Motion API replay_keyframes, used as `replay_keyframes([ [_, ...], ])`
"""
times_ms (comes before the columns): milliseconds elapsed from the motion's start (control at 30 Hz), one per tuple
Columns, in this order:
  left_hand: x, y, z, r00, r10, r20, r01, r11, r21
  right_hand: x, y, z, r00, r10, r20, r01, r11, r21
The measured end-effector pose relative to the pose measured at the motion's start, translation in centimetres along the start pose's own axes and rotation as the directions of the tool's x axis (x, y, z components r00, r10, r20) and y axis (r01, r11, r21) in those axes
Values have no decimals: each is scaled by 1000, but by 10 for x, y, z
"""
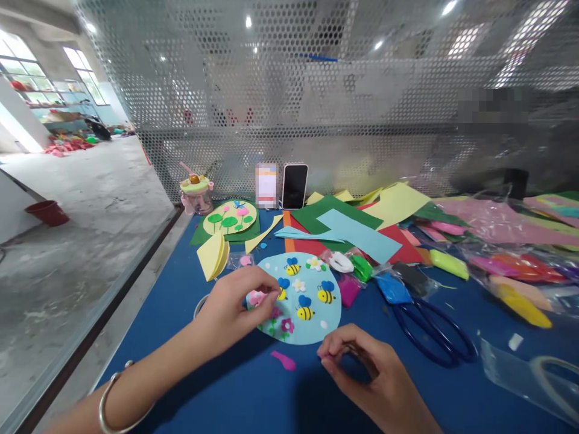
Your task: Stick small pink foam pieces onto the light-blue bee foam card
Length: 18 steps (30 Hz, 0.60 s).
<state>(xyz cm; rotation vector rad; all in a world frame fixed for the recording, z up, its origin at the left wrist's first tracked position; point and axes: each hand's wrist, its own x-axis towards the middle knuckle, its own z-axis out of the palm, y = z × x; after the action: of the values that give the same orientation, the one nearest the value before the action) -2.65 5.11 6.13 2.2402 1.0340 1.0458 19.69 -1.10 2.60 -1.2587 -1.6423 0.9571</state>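
A round light-blue paper [312, 334] lies on the table, decorated with yellow-and-black bees [326, 293], white flowers [315, 263] and a magenta flower [287, 325] with green stems, in what looks like modelling clay. Over its left side my left hand [239, 301] is closed in a pinch, hiding part of a bee and a pink flower. My right hand [362, 364] pinches thumb and fingers together just below the paper's lower right edge; a pinkish bit may be at the tips, too small to make out. Between both hands a magenta lump of clay [284, 361] rests on the blue table [253, 392].
Blue-handled scissors [436, 337] and clay packets [350, 290] lie to the right. Behind are coloured paper sheets [357, 232], a second decorated disc [230, 218], a cup with a straw [197, 196] and an upright phone [294, 187]. A perforated metal panel [280, 96] closes off the back.
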Motion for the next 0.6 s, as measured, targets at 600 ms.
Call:
replay_keyframes([
  [600,2,-47,32,950,-110,293,31,965,260,3,17,-4,912,-342,225,406,829,-384],
])
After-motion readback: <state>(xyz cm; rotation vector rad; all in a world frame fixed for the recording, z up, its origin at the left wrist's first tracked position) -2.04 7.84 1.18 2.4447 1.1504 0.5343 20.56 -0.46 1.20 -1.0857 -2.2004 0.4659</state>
